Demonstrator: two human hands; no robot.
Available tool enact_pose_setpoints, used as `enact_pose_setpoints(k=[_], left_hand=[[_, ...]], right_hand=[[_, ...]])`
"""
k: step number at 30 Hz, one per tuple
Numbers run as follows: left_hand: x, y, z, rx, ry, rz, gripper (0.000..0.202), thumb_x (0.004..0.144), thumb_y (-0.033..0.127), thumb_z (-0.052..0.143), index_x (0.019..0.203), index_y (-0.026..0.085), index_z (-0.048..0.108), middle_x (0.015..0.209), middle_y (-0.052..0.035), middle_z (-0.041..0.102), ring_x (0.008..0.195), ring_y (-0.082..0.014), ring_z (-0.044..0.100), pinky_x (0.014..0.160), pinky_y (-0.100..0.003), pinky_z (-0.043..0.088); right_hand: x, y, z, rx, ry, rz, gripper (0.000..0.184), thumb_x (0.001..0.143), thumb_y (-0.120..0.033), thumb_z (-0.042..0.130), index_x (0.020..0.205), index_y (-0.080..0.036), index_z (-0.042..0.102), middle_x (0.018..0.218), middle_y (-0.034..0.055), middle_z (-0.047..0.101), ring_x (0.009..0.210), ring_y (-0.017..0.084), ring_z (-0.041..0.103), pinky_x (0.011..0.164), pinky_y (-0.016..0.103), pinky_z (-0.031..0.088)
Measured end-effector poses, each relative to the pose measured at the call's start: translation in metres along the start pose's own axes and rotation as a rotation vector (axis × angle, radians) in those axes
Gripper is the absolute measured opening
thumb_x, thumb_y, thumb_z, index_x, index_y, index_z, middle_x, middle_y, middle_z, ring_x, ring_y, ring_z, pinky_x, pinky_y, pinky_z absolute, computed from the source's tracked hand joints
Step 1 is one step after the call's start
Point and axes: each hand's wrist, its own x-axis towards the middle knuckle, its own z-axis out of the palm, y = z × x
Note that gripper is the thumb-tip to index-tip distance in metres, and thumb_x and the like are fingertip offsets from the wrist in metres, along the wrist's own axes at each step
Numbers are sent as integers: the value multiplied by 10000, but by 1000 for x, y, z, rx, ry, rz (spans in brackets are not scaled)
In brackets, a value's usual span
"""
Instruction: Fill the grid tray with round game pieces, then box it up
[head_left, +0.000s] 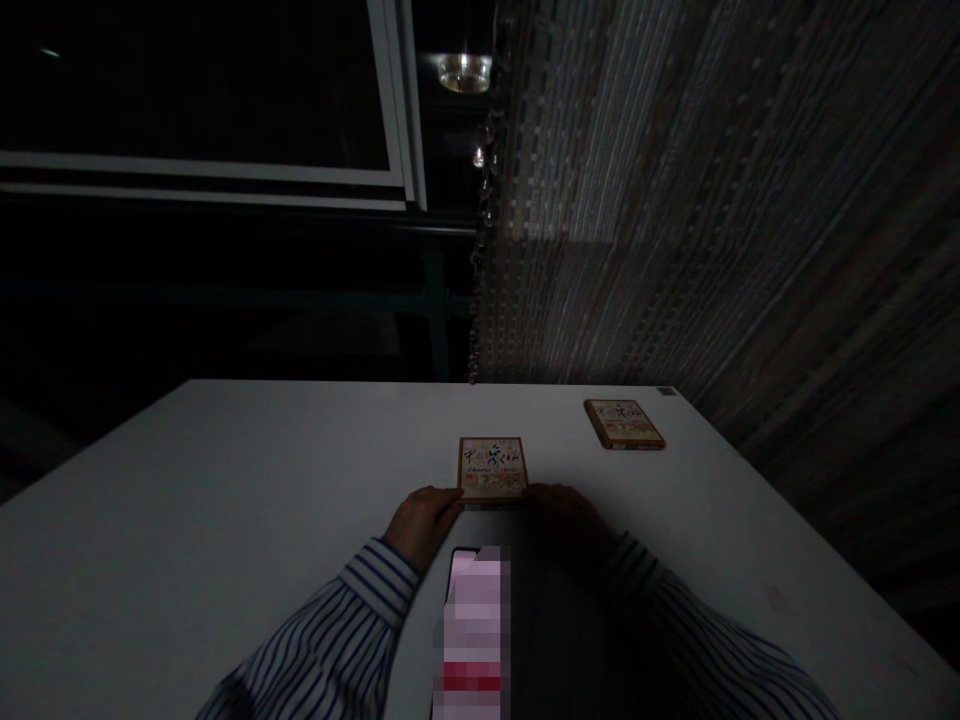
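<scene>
A small square box (492, 467) with printed characters on its lid lies on the white table (225, 500) in front of me. My left hand (422, 522) grips its near left corner with curled fingers. My right hand (571, 515) lies in shadow at the box's near right corner, fingers bent against it. Both wrists wear striped shirt sleeves. A phone (472, 630) with a lit screen lies between my forearms, close to me.
A second, similar flat box (624, 423) lies at the far right of the table near its edge. A woven curtain (712, 200) hangs behind on the right. A dark window with a pale frame (397, 120) fills the left background.
</scene>
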Motion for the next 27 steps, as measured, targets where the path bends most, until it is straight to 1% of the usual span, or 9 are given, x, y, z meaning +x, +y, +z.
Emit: enact_pose_setpoints(k=[5,10,15,19,21,24,25,27], left_hand=[[1,0,0,41,-13,21,271,776,277,416,960,171,585,880,-56,647,782,-171,579,736,-312,459],[1,-1,1,80,-25,33,253,775,263,420,946,174,585,922,-48,642,831,-179,580,842,-368,402],[0,-1,3,97,-9,67,242,774,252,420,933,174,585,903,-48,646,810,-176,582,816,-356,410],[-1,2,-1,105,-4,81,249,772,285,423,938,181,576,891,-45,640,790,-175,577,778,-350,427],[1,4,-4,105,20,81,268,781,311,404,951,186,570,928,-53,621,831,-175,562,771,-338,434],[7,7,-4,106,89,91,302,803,322,358,1002,196,548,1049,-68,560,960,-179,506,832,-342,411],[10,7,-3,108,106,99,312,808,317,348,1029,198,533,1095,-72,531,1006,-181,477,860,-349,394],[16,6,2,123,111,125,328,813,305,338,1073,191,501,1160,-81,481,1070,-187,427,898,-364,365]], right_hand=[[1,0,-1,6,-7,-5,298,739,-138,430,1026,-117,507,992,110,577,829,178,541,714,311,431],[2,-1,-3,0,-17,3,276,734,-135,431,992,-127,529,967,108,585,815,176,542,695,302,431],[2,-3,-5,-30,-36,4,271,739,-140,433,995,-138,521,952,95,585,808,173,534,692,292,411],[4,-3,-12,-76,-63,12,224,763,-186,425,960,-168,530,892,64,593,747,158,534,633,267,392],[7,-2,-14,-105,-44,24,204,777,-229,419,935,-174,537,892,62,590,732,155,529,610,260,382],[16,-2,-11,-132,42,14,233,796,-265,401,961,-164,530,959,83,577,786,166,525,644,275,380],[20,-2,-8,-131,70,-18,257,802,-277,392,997,-165,517,1006,90,564,840,178,519,672,288,381],[29,-5,-1,-134,113,-77,265,810,-271,380,1009,-156,511,1047,104,548,919,192,498,720,311,379]])
